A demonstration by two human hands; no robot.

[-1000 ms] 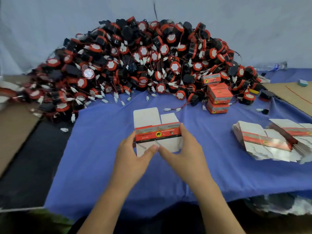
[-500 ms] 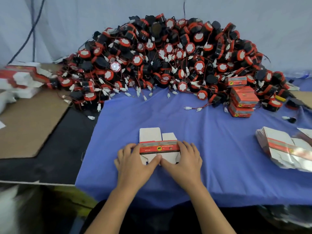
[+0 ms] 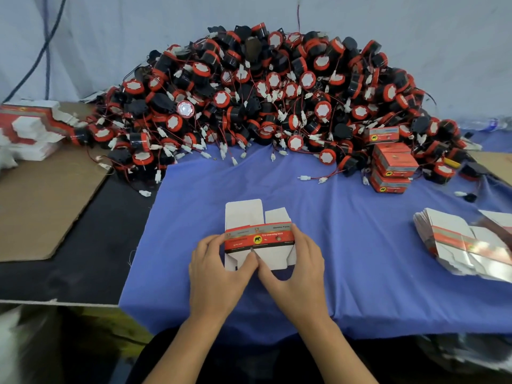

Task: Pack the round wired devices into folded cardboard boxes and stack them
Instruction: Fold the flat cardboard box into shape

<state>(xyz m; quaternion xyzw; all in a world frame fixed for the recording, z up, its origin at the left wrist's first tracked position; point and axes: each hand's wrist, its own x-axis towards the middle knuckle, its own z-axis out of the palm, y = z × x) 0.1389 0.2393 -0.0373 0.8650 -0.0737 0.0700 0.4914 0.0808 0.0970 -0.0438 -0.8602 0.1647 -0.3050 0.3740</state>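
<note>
Since the left hand (image 3: 219, 273) and right hand (image 3: 295, 271) still pinch the box (image 3: 259, 237), thumbs on its lower flap, little has changed; folding barely begun.

A big pile of round devices (image 3: 263, 101) walls off the whole back. In front of it the blue cloth (image 3: 360, 259) lies bare, with room to reach. Stacked boxes (image 3: 393, 164) stand at the pile's right end; flat boxes (image 3: 454, 239) fill the right edge.
</note>
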